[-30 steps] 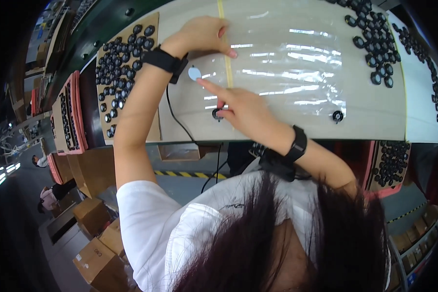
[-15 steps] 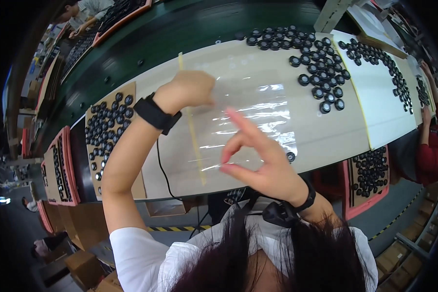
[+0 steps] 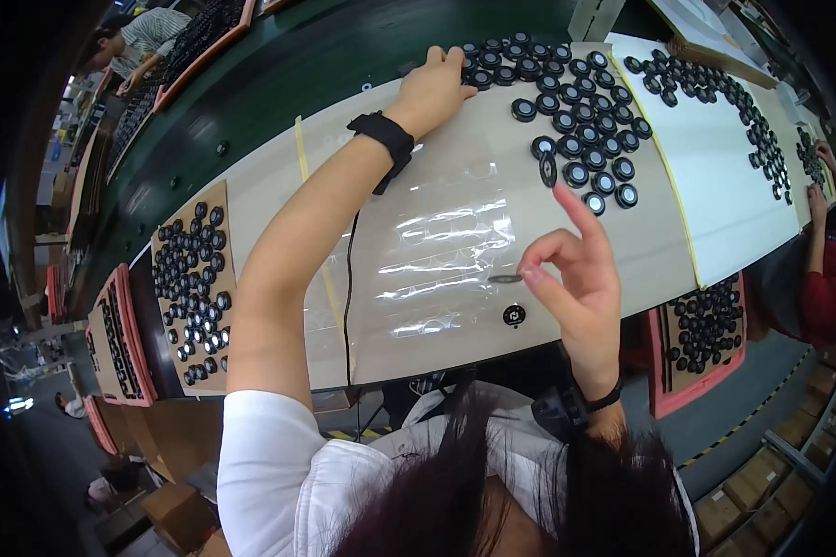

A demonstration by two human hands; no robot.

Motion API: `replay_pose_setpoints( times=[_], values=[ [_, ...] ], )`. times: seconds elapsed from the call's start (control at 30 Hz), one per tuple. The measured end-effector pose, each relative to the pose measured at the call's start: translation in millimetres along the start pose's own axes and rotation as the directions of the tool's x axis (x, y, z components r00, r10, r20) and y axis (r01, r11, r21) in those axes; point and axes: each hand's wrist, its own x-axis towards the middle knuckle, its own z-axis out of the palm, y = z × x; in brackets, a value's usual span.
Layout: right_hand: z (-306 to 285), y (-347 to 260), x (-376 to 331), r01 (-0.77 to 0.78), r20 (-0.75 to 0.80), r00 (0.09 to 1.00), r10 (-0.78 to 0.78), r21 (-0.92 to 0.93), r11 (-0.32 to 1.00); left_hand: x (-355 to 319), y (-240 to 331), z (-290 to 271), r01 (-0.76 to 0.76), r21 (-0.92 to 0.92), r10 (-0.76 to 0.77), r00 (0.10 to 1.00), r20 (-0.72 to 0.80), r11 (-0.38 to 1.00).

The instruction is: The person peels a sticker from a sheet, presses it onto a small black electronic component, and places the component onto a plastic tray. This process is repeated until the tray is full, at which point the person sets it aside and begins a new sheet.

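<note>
My left hand (image 3: 434, 86) reaches far across a beige board (image 3: 279, 200), its fingers resting among several black round parts (image 3: 567, 121) clustered at the board's far side. It wears a black wrist band (image 3: 387, 139) with a thin cable (image 3: 348, 288) trailing back. My right hand (image 3: 576, 283) hovers above the board, index finger raised, with thumb and middle finger pinching a small thin grey disc (image 3: 504, 278). Clear plastic film (image 3: 441, 251) covers the board's middle. A single black round part (image 3: 514, 316) lies near the front edge, just under my right hand.
A white board (image 3: 724, 186) with more black parts lies to the right, a cardboard sheet (image 3: 190, 278) full of them to the left. Red trays (image 3: 706, 343) sit below the table edge. The belt (image 3: 251, 93) is dark green. One co-worker's red sleeve (image 3: 822, 278) is at right, another person (image 3: 135, 42) at the upper left.
My left hand has moved off the yellow strip on the film to the cluster of black parts. My right hand has lifted from the board and now pinches a small disc.
</note>
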Motion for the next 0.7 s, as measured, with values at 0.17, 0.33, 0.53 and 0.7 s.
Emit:
replay_pose_setpoints(
  times=[0.17, 0.33, 0.53, 0.7],
  values=[
    [0, -6, 11, 0.011, -0.004, 1.000, -0.010, 0.028, 1.000, 0, 3, 2, -0.068, 0.117, 0.063, 0.997, 0.045, 0.991],
    [-10, -2, 19, 0.094, -0.065, 0.994, -0.093, 0.017, 0.995, -15, 13, -17, 0.186, -0.525, -0.110, 0.979, 0.173, 0.830],
    [-30, -6, 38, 0.155, -0.263, 0.952, -0.158, -0.030, 0.987, -83, 58, -82, 0.573, -0.774, 0.183, 0.819, 0.543, -0.268],
    [-26, -22, 49, 0.088, -0.085, 0.993, -0.082, 0.073, 0.993, -120, 84, -114, 0.282, -0.944, 0.136, 0.942, 0.306, 0.169]
  ],
)
